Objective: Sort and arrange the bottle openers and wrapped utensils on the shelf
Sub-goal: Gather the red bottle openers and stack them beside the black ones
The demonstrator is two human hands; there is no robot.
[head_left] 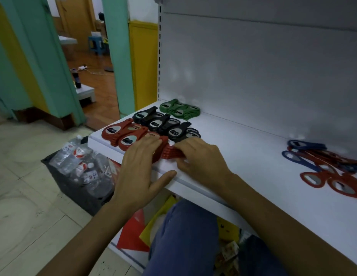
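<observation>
Two hands meet on the red opener stack (170, 153) near the shelf (243, 156) edge.
My left hand (141, 166) lies flat on it, fingers straight; my right hand (199, 158) curls round its other end. Black openers (163, 124) sit just past my fingertips, green openers (179, 108) farther back, loose blue and red openers (323, 166) well right.

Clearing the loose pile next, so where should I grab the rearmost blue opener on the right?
Probably by its ringed head, coming from the left: the blue opener lies flat, head sticking out over bare shelf, handle beside the red ones.
</observation>
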